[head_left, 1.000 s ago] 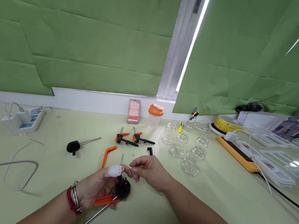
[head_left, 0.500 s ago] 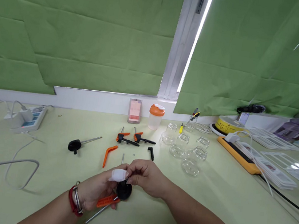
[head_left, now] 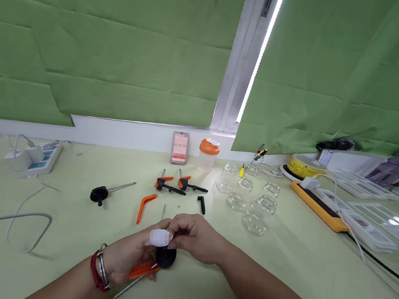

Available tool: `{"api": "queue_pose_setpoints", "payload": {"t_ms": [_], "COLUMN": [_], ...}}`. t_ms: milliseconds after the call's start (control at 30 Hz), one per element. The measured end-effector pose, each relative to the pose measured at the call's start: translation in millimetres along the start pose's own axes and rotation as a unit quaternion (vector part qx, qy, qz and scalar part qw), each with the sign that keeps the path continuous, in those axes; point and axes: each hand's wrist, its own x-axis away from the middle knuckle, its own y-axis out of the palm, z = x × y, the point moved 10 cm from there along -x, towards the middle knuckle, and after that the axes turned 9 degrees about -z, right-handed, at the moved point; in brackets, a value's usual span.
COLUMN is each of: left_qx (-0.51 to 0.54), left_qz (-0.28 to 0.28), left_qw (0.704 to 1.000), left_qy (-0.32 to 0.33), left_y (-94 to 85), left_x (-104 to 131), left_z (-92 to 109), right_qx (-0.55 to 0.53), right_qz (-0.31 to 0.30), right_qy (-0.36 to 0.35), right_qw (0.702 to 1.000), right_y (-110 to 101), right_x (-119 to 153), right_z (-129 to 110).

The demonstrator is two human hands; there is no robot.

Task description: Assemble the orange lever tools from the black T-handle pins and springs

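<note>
My left hand [head_left: 134, 253] is wrapped round a black-and-orange tool with a metal rod. Its round black part [head_left: 165, 257] faces up, the orange handle [head_left: 142, 269] shows under the fingers, and the rod [head_left: 125, 291] slants down to the left. A whitish cover [head_left: 159, 237] sits at the left thumb. My right hand [head_left: 191, 236] pinches with thumb and fingertips just above the black part; what is between them is hidden. Beyond the hands lie an orange bent lever [head_left: 145, 206] and a short black handle piece [head_left: 201, 204].
Two small black-and-orange clamp-like tools [head_left: 169, 187] lie farther back. To the left is a black round part with a rod [head_left: 100, 195]. Several clear glass jars [head_left: 255, 220] stand right, before an orange power strip [head_left: 318, 208]. An orange-lidded cup [head_left: 208, 155] and a phone [head_left: 179, 148] stand behind.
The whitish thumb cover has shifted slightly right and down, over the spot where the right fingertips pinch. Both hands otherwise stay in nearly the same place.
</note>
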Motion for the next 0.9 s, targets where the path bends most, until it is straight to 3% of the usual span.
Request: {"api": "queue_pose_setpoints", "payload": {"t_ms": [667,900], "left_qx": [-0.005,-0.017], "left_qz": [0.002,-0.004], "left_qw": [1.0,1.0], "left_qy": [-0.001,0.0], "left_y": [1.3,4.7], "left_x": [0,2], "left_z": [1,4], "right_qx": [-0.011,0.023], "right_qz": [0.027,0.011], "right_qy": [0.03,-0.007], "right_qw": [0.999,1.0], "right_y": [-5,-4], "right_x": [1,1], "right_z": [11,0]}}
